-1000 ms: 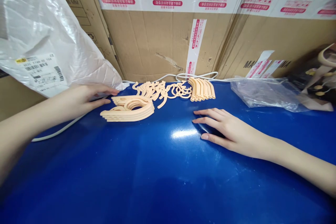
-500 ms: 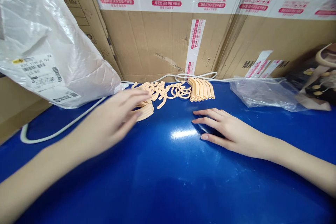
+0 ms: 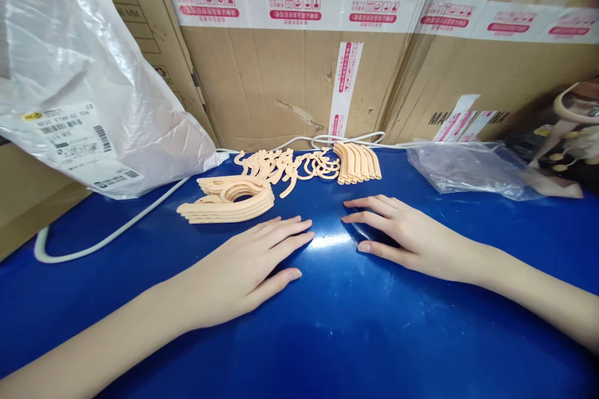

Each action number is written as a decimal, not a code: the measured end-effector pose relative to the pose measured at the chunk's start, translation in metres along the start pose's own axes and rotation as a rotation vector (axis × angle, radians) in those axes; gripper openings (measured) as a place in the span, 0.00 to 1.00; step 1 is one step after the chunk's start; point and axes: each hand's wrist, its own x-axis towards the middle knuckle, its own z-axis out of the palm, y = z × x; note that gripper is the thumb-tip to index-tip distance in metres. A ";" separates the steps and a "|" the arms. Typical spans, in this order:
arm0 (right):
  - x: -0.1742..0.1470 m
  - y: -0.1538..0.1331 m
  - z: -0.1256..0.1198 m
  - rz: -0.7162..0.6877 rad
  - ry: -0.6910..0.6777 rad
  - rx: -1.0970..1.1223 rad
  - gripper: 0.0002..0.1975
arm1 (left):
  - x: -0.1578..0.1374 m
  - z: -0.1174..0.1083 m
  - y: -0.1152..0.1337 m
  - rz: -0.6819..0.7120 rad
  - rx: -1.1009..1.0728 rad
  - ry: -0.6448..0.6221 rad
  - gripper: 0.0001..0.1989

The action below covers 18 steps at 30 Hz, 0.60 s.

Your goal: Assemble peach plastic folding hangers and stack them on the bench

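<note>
My left hand lies flat on the blue tabletop, fingers stretched out and holding nothing. Just beyond it is a stack of beige plastic pieces that look like folded hangers. My right hand rests on the table at the right, its fingers spread and bare. Behind the stack lies a loose heap of small beige hooks, with some curved ones at its right end. A row of beige curved arms stands side by side, farther back than my right hand.
A large white plastic bag with a label leans at the left. Cardboard boxes wall off the back. A white cable runs along the table. At the right lie a clear plastic bag and a dark bundle.
My left hand has come back from over the beige stack and down onto the table, leaving the stack in full view. My right hand has stayed in place.
</note>
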 end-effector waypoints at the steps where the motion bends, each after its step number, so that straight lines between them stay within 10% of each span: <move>1: 0.000 0.000 -0.001 -0.002 -0.002 -0.001 0.20 | 0.000 -0.001 0.000 0.003 0.005 -0.007 0.24; 18: 0.047 0.121 -0.024 0.489 0.262 -0.196 0.20 | -0.001 -0.002 0.001 0.005 -0.016 -0.013 0.23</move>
